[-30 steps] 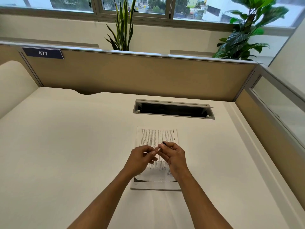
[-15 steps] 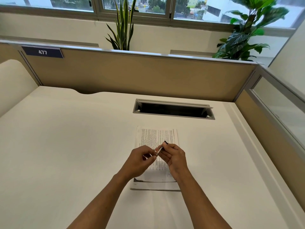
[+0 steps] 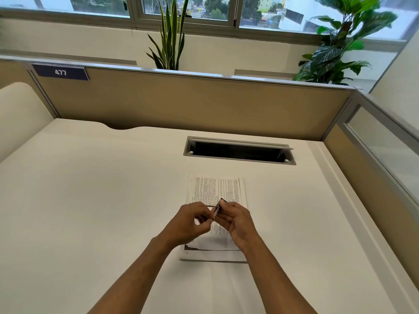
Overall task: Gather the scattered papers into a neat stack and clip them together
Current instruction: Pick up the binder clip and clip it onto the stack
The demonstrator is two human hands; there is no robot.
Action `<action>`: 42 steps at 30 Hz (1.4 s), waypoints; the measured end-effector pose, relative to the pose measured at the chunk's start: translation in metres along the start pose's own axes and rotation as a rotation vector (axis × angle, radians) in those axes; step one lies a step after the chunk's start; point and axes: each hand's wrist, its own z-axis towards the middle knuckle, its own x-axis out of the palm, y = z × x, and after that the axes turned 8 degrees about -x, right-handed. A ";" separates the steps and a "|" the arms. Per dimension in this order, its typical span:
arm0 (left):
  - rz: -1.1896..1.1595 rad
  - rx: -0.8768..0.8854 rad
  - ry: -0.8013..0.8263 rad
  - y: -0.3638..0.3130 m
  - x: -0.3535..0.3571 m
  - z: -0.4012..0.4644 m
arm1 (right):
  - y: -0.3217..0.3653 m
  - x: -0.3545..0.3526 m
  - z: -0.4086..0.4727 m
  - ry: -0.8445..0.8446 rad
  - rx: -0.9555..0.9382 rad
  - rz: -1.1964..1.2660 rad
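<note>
A stack of printed papers (image 3: 216, 189) lies flat on the white desk (image 3: 90, 200), its edges lined up. Both my hands hover just above the middle of the stack. A small binder clip (image 3: 218, 209) with a black body and silver wire handles is between them. My right hand (image 3: 235, 220) grips the black end. The fingertips of my left hand (image 3: 192, 220) pinch the silver handles. The clip is held in the air, apart from the papers. The near half of the top sheet is partly hidden by my hands.
An open cable slot (image 3: 238, 151) with a raised metal lid is set in the desk beyond the papers. A tan partition (image 3: 192, 103) bearing a "477" plate (image 3: 60, 72) bounds the back, a glass partition (image 3: 385, 150) the right. Plants stand behind.
My hands have shifted slightly. The clip has turned more upright, its black end now pointing away from me, while my left fingers stay on the silver handles.
</note>
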 end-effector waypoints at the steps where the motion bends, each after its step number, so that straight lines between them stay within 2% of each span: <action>1: 0.010 0.002 -0.015 0.000 0.001 0.000 | 0.000 0.000 0.000 -0.003 0.002 0.003; 6: -0.002 -0.052 -0.230 -0.003 0.008 -0.001 | 0.000 -0.001 0.001 -0.003 0.021 0.013; 10: -0.077 -0.126 -0.298 -0.001 0.007 0.003 | 0.003 -0.002 0.000 0.030 0.031 0.028; 17: -0.296 -0.255 -0.247 0.000 -0.003 0.011 | 0.006 0.006 -0.008 0.273 0.072 -0.048; 19: -0.362 -0.301 -0.233 -0.003 -0.005 0.011 | 0.004 0.008 -0.010 0.298 0.033 -0.073; 23: -0.343 -0.373 -0.319 -0.001 -0.007 0.012 | -0.004 0.013 -0.013 0.388 -0.079 -0.164; 30: -0.346 -0.418 -0.326 -0.004 -0.007 0.011 | 0.000 0.013 -0.014 0.433 -0.146 -0.394; 34: -0.342 -0.442 -0.324 -0.003 -0.004 0.011 | -0.002 0.016 -0.013 0.422 -0.221 -0.664; 37: -0.421 -0.459 -0.307 -0.006 -0.007 0.010 | -0.004 0.015 -0.014 0.473 -0.265 -0.675; 42: -0.530 -0.468 -0.151 -0.013 -0.009 0.006 | -0.005 0.010 -0.014 0.472 -0.261 -0.630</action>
